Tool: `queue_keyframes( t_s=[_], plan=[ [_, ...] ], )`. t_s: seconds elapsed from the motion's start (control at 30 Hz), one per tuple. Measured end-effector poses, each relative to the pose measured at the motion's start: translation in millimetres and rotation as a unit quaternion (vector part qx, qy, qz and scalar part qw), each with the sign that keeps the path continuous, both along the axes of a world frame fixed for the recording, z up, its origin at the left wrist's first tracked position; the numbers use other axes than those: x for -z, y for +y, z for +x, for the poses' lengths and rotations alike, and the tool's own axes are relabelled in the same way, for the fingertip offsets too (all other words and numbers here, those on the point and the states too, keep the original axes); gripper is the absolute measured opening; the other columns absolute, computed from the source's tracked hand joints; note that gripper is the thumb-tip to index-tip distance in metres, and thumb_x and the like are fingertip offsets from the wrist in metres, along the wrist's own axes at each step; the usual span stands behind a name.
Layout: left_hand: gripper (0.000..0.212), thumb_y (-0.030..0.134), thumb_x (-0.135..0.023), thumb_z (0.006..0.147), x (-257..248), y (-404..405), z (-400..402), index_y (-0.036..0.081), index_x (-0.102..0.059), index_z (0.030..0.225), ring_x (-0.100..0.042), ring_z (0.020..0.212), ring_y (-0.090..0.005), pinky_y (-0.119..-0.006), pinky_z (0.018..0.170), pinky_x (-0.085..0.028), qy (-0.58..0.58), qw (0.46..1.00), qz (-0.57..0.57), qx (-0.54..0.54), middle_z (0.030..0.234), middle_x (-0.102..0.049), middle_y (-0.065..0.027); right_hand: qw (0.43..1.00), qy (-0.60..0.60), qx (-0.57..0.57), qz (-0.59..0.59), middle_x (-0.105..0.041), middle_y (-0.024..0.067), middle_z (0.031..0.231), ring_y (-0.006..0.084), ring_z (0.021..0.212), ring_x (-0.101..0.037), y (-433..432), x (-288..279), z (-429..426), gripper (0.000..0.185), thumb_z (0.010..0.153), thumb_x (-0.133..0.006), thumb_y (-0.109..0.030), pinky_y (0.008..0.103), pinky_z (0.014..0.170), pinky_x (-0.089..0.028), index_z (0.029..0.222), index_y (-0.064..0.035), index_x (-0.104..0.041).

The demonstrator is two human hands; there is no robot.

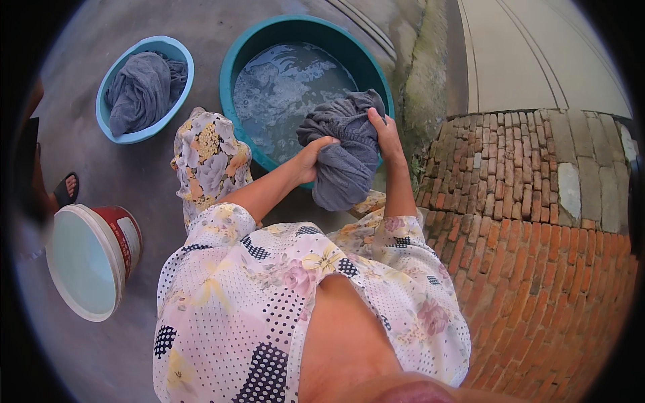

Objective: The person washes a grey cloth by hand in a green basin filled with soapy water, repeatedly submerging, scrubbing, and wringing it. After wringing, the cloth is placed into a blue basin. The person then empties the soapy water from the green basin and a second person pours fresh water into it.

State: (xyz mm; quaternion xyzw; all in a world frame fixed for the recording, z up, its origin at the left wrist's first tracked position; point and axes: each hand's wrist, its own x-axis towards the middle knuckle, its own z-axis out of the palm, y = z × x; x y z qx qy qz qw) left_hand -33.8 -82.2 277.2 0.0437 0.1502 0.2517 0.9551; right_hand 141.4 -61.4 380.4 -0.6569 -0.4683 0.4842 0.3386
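Observation:
Between my two hands is a bunched, wet-looking grey cloth (347, 156), held over the near right rim of a large teal plastic tub (229, 95). My left hand (315, 158) grips its near left side, thumb on top. My right hand (385, 133) clasps the far right side, its thumb pressed into the folds. Cloudy water with suds (282, 90) lies in the tub. To the left, a light blue plastic basin (146, 135) holds more bunched grey cloth (141, 90).
A white-rimmed bucket (83, 264) with a red side and pale liquid inside stands at the lower left. Beside it is another person's sandalled foot (66, 189). A brick wall (524, 252) rises on the right, and a mossy concrete edge (426, 75) runs past the tub.

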Motion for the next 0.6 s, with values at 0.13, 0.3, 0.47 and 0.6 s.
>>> queue_keyframes(
  t_s=[0.13, 0.3, 0.47, 0.6],
  plan=[
    [0.033, 0.036, -0.057, 0.079, -3.0, 8.8, 8.7, 0.009, -0.059, 0.099, -0.060, 0.087, -0.0214, -0.037, 0.084, -0.048, -0.024, 0.997, -0.039, -0.057, 0.094, -0.063, -0.0078, 0.892, 0.427, 0.127, 0.081, -0.056, 0.0130, 0.118, 0.0263, 0.105, -0.056, -8.5, 48.8, 14.6, 0.058, 0.094, -0.035, -0.050, 0.0393, 0.092, -0.045, 0.123, -0.0018, -0.048],
    [0.039, 0.038, -0.057, 0.079, 2.3, 11.1, 10.1, 0.006, -0.059, 0.102, -0.061, 0.085, -0.0240, -0.038, 0.081, -0.050, -0.012, 0.994, -0.047, -0.095, 0.094, -0.063, -0.0113, 0.755, 0.643, 0.116, 0.051, -0.056, 0.0128, 0.117, 0.0258, 0.103, -0.057, -62.4, 135.6, -35.3, 0.054, 0.094, -0.036, -0.046, 0.0390, 0.091, -0.046, 0.121, -0.0022, -0.050],
    [0.032, 0.035, -0.056, 0.080, 1.3, -2.5, 3.3, 0.007, -0.060, 0.095, -0.061, 0.081, -0.0224, -0.037, 0.079, -0.050, 0.013, 0.994, -0.069, -0.084, 0.091, -0.063, -0.0096, 0.753, 0.648, 0.102, 0.053, -0.057, 0.0125, 0.115, 0.0253, 0.101, -0.057, -60.1, 115.1, -57.7, 0.049, 0.095, -0.036, -0.043, 0.0387, 0.090, -0.047, 0.118, -0.0026, -0.051],
    [0.028, 0.031, -0.055, 0.080, -7.1, -7.1, 2.7, 0.005, -0.062, 0.089, -0.062, 0.078, -0.0205, -0.035, 0.078, -0.051, -0.006, 0.998, -0.055, -0.042, 0.084, -0.064, -0.0081, 0.786, 0.610, 0.085, 0.052, -0.058, 0.0123, 0.114, 0.0249, 0.099, -0.058, -38.5, 104.7, -38.3, 0.046, 0.095, -0.037, -0.041, 0.0384, 0.089, -0.047, 0.117, -0.0029, -0.052]
  ],
)
